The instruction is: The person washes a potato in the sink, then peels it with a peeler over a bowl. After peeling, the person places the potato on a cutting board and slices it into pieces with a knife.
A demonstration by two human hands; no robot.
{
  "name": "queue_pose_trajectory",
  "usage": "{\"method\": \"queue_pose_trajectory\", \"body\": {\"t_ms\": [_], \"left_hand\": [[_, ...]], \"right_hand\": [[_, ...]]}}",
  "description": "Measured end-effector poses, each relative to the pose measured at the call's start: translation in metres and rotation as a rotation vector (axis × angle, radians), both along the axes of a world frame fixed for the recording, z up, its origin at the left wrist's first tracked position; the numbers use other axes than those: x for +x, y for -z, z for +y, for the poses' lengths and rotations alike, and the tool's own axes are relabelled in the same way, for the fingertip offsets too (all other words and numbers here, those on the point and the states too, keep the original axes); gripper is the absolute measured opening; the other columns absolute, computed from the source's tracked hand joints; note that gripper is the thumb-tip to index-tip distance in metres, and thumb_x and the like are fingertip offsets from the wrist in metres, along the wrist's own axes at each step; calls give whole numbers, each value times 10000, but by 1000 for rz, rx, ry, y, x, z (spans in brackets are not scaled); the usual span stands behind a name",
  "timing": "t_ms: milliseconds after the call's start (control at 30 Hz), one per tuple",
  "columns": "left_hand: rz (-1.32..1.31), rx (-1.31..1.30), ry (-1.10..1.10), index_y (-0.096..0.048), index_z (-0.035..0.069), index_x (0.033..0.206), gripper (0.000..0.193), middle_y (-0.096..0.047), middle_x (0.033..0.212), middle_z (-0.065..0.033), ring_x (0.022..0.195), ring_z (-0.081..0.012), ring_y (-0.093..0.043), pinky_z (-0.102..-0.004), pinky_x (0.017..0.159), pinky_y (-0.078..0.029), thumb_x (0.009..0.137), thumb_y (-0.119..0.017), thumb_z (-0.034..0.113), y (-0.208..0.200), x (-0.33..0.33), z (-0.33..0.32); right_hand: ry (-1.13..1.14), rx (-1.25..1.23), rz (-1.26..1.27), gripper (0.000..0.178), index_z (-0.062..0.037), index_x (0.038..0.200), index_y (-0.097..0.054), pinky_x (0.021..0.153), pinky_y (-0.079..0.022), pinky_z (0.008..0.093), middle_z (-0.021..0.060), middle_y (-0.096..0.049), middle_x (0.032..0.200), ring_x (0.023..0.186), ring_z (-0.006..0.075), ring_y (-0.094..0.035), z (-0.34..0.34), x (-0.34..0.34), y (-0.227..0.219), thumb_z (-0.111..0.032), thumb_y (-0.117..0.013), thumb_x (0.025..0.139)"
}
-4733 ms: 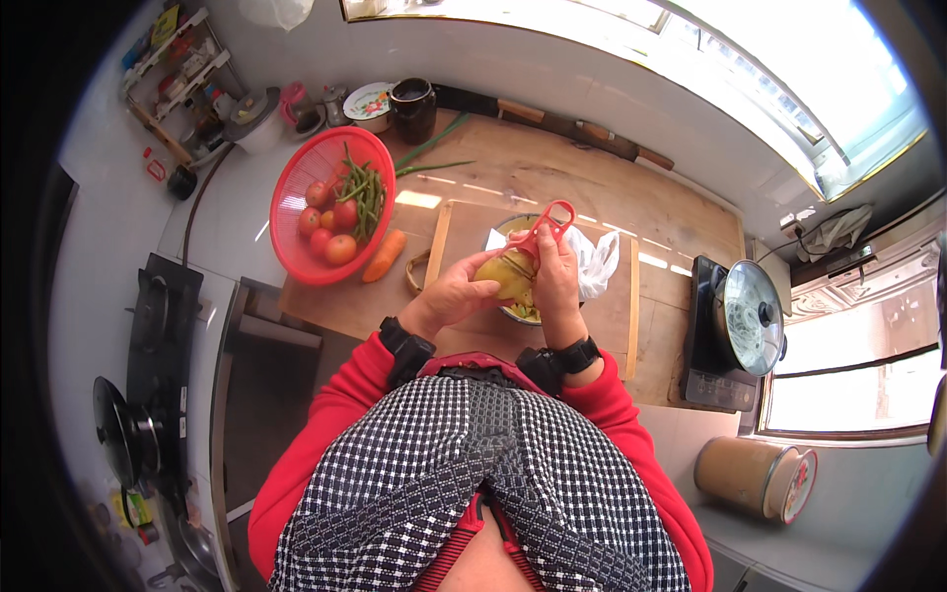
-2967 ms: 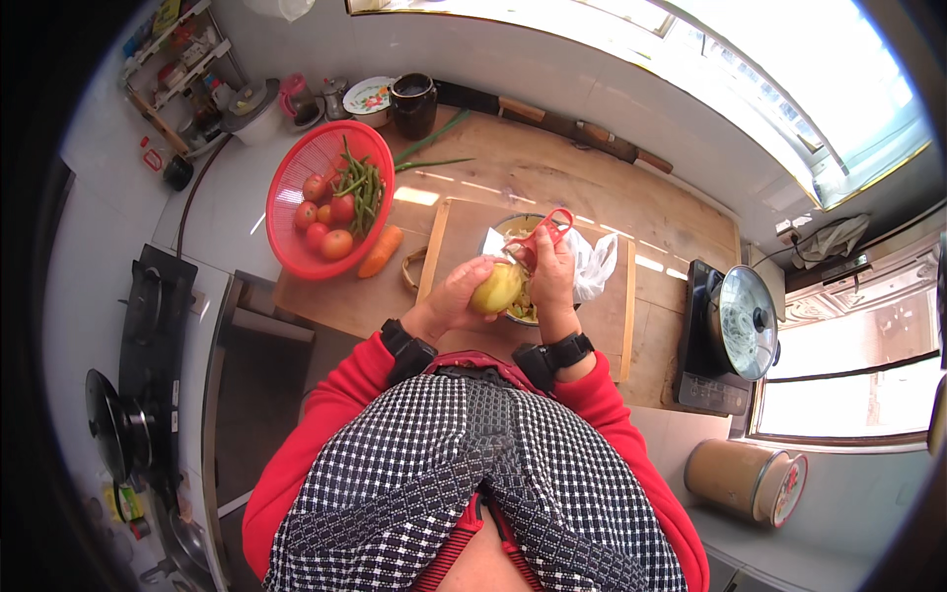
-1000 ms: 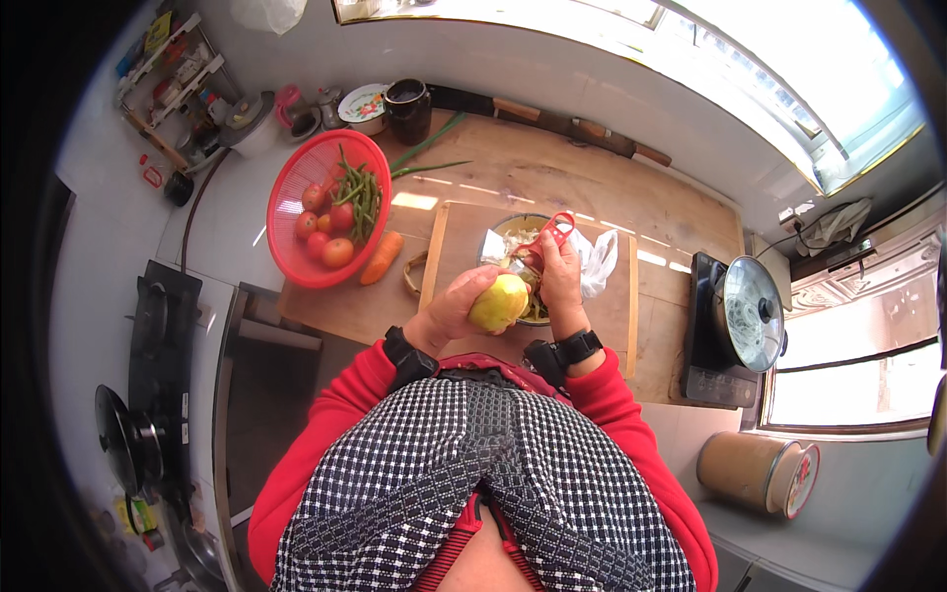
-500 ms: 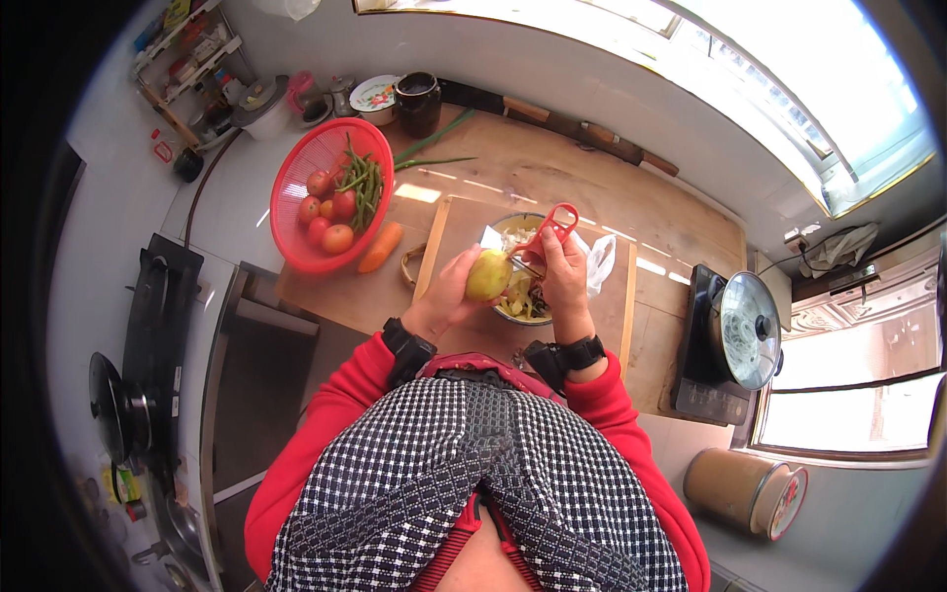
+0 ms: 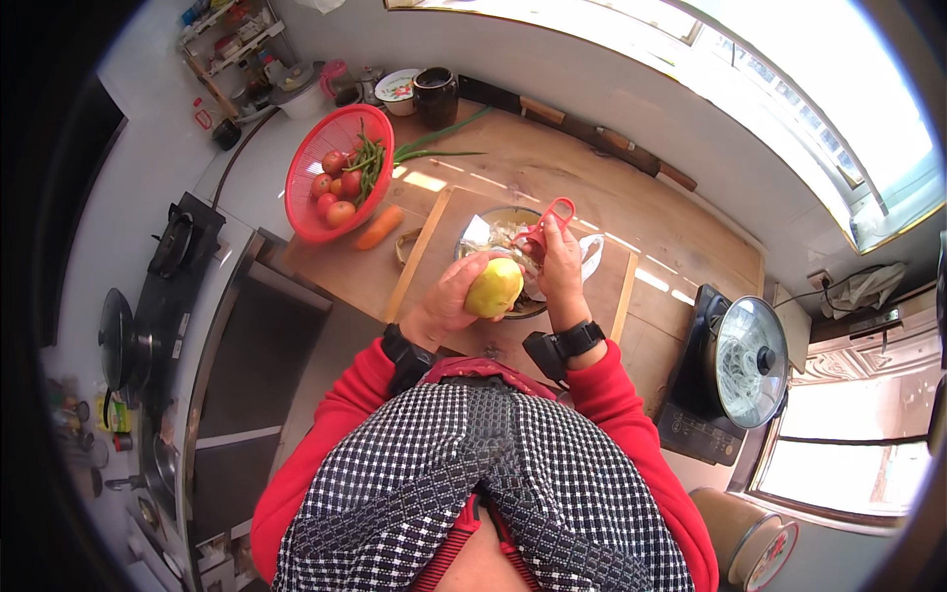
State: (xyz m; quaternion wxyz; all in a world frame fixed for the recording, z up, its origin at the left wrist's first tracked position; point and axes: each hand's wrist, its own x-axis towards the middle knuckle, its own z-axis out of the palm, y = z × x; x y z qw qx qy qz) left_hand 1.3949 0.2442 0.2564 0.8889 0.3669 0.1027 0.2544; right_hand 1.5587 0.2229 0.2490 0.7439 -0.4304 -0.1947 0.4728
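My left hand [image 5: 451, 299] is closed round a yellow, mostly peeled potato [image 5: 494, 288], its smooth surface turned up. In my right hand [image 5: 559, 261] is a red peeler [image 5: 554, 213], its looped handle sticking up above the fingers; the blade is largely hidden. The potato and the peeler are apart. Beneath both hands stands a bowl [image 5: 462, 235] with peelings in it, on a wooden board [image 5: 431, 254]. A white plastic bag [image 5: 592, 255] lies beside the bowl, next to my right hand.
At the left a red colander [image 5: 314, 148] holds tomatoes and green beans, with a carrot [image 5: 380, 228] in front. Green onions [image 5: 434, 153] lie behind. A glass-lidded pan [image 5: 750, 360] sits on an induction cooker [image 5: 681, 424] at the right. A dark jar [image 5: 435, 97] stands at the back.
The peeler has come away from the potato, moving slightly up. My left hand has shifted a little right and turned the potato. The whole view has also tilted slightly.
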Motion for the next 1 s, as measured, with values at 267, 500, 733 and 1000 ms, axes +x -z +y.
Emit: {"method": "queue_pose_trajectory", "body": {"t_ms": [267, 500, 733, 1000], "left_hand": [[176, 308, 22, -261, 70, 1321, 468, -490, 1167, -131, 1008, -197, -522, -305, 826, -441, 897, -404, 211, -11, 16, 9], [245, 370, 155, -352, 33, 1248, 405, -521, 1071, -100, 958, -157, -537, -290, 825, -440, 881, -439, 180, -4, 24, 16], [237, 265, 151, -396, -3, 1211, 391, -544, 1025, -97, 907, -168, -561, -287, 770, -470, 886, -428, 212, -1, 20, 23], [137, -83, -127, -397, 39, 1230, 398, -534, 1064, -96, 887, -188, -575, -288, 660, -505, 916, -375, 283, 3, 15, 17]], "right_hand": [[-55, 180, 88, 362, 13, 928, -532, 685, -495, 295, 119, -605, 816, 719, 190, -600, -1, 15, -18, -325, -405, 907], [-194, 74, 191, 440, 47, 912, -566, 670, -487, 264, 125, -612, 837, 712, 183, -600, 1, 4, -8, -339, -354, 919], [-54, 94, 241, 360, 8, 929, -537, 650, -500, 287, 129, -612, 840, 734, 200, -604, 0, 15, -6, -324, -400, 908], [20, 127, 67, 215, -31, 891, -571, 610, -491, 236, 77, -619, 821, 718, 138, -603, -11, 7, -2, -234, -502, 878]]}}
